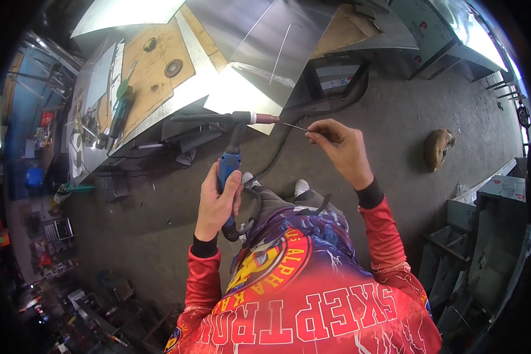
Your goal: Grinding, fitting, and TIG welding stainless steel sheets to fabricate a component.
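Observation:
My left hand (211, 203) is wrapped round the blue handle of a TIG welding torch (229, 164), held upright in front of me. Its black head lies crosswise, a long back cap to the left and a pinkish nozzle (268, 118) to the right. Between thumb and forefinger, my right hand (343, 147) pinches a thin metal rod, probably a tungsten electrode (295, 126). The rod's free end points at the nozzle's mouth, with a small gap between them. The torch's dark cable runs down beside my left wrist.
Ahead stands a workbench with shiny sheet metal (265, 47), a wooden board (159, 50), a grinding disc (173, 68) and a green angle grinder (121, 109). A dog (436, 148) lies on the floor at right. Metal cabinets (495, 236) stand at the right edge. A hose (277, 150) crosses the floor.

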A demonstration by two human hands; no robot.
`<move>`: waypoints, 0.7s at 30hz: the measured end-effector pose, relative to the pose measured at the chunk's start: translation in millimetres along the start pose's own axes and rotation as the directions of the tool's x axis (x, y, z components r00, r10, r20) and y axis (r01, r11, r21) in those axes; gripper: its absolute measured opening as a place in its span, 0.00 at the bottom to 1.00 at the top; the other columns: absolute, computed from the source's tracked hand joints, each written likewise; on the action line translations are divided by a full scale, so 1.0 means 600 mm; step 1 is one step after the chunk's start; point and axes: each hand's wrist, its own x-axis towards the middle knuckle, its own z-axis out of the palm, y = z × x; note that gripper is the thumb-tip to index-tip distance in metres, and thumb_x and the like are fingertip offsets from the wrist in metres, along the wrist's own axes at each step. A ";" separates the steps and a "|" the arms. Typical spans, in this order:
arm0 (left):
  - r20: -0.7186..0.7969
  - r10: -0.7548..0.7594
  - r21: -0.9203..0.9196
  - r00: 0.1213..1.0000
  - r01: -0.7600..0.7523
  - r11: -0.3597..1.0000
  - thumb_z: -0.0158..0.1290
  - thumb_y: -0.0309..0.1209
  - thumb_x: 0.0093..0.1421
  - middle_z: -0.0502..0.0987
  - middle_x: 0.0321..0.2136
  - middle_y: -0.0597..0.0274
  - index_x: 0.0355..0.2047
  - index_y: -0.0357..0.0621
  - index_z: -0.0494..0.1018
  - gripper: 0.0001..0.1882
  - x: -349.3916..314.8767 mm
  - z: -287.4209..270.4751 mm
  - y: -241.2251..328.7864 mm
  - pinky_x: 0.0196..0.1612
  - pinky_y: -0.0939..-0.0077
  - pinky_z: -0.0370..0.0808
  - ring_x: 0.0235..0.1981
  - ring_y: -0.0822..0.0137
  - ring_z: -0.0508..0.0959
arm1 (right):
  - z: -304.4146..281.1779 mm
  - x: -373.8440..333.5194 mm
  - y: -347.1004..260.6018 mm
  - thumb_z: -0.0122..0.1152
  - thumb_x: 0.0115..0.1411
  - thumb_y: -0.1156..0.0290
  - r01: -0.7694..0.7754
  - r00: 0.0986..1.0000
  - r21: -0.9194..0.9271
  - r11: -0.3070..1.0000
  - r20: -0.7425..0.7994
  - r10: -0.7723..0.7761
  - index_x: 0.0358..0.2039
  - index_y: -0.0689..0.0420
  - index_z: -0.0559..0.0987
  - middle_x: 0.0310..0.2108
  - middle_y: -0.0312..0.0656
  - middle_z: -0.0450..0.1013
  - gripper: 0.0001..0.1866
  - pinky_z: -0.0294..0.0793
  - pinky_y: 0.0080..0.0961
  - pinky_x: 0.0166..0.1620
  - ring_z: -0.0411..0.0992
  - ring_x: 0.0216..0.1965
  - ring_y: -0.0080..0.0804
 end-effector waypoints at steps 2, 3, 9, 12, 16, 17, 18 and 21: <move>0.005 0.001 0.005 1.000 -0.001 1.000 0.51 0.40 0.72 0.69 0.23 0.67 0.52 0.39 0.67 0.18 -0.002 0.000 0.000 0.14 0.83 0.61 0.11 0.80 0.65 | 0.002 0.001 0.001 0.64 0.62 0.79 -0.010 1.000 0.000 1.000 0.019 0.010 0.43 0.66 0.81 0.35 0.42 0.82 0.09 0.80 0.21 0.45 0.81 0.38 0.24; 0.011 0.003 0.010 1.000 -0.003 1.000 0.51 0.40 0.72 0.69 0.23 0.67 0.52 0.39 0.67 0.18 -0.003 0.000 -0.001 0.14 0.83 0.61 0.11 0.80 0.65 | 0.003 0.002 0.002 0.64 0.62 0.79 -0.010 1.000 0.001 1.000 0.022 0.010 0.43 0.66 0.81 0.35 0.42 0.82 0.09 0.80 0.21 0.45 0.81 0.38 0.24; -0.008 -0.016 -0.034 1.000 0.016 0.999 0.53 0.39 0.71 0.69 0.23 0.69 0.46 0.41 0.66 0.15 -0.006 0.001 0.006 0.13 0.84 0.61 0.12 0.82 0.65 | 0.002 0.002 0.006 0.64 0.62 0.79 -0.040 0.999 0.007 0.999 0.012 0.040 0.43 0.66 0.81 0.34 0.42 0.82 0.09 0.80 0.21 0.44 0.80 0.38 0.23; -0.005 -0.017 0.012 1.000 0.017 1.000 0.51 0.41 0.72 0.69 0.22 0.67 0.51 0.40 0.67 0.18 -0.006 -0.001 0.003 0.14 0.84 0.61 0.11 0.80 0.65 | 0.003 0.002 0.010 0.64 0.62 0.80 -0.022 1.000 -0.026 0.999 0.012 0.022 0.42 0.65 0.81 0.34 0.42 0.82 0.08 0.79 0.22 0.43 0.80 0.37 0.23; 0.002 -0.024 0.022 1.000 0.024 0.999 0.52 0.42 0.71 0.69 0.22 0.67 0.51 0.40 0.67 0.18 -0.006 0.001 -0.003 0.14 0.84 0.61 0.11 0.80 0.65 | 0.007 0.004 0.009 0.64 0.61 0.79 0.013 1.000 -0.038 0.999 0.027 -0.012 0.42 0.65 0.81 0.33 0.43 0.82 0.09 0.79 0.22 0.41 0.80 0.36 0.23; 0.005 -0.026 0.016 1.000 0.026 1.000 0.52 0.42 0.71 0.68 0.22 0.68 0.51 0.40 0.67 0.18 -0.006 0.002 -0.003 0.14 0.84 0.61 0.11 0.80 0.65 | 0.008 0.005 0.010 0.65 0.61 0.78 0.009 1.000 -0.054 0.998 0.029 -0.007 0.42 0.65 0.81 0.32 0.43 0.82 0.09 0.79 0.22 0.41 0.80 0.35 0.23; 0.008 -0.029 0.008 1.000 0.029 1.000 0.52 0.42 0.71 0.68 0.22 0.68 0.51 0.41 0.67 0.18 -0.006 0.002 -0.004 0.14 0.84 0.60 0.11 0.80 0.65 | 0.008 0.004 0.010 0.65 0.61 0.78 0.010 1.000 -0.054 0.999 0.030 -0.009 0.42 0.65 0.81 0.32 0.43 0.82 0.09 0.79 0.22 0.41 0.80 0.35 0.23; 0.030 -0.039 -0.002 0.999 0.039 0.999 0.52 0.42 0.71 0.68 0.22 0.68 0.52 0.40 0.67 0.19 -0.005 0.002 -0.005 0.14 0.84 0.60 0.11 0.80 0.65 | 0.010 0.005 0.009 0.65 0.61 0.78 -0.001 0.999 -0.027 1.000 0.033 0.002 0.42 0.65 0.81 0.32 0.43 0.82 0.09 0.79 0.22 0.41 0.80 0.35 0.24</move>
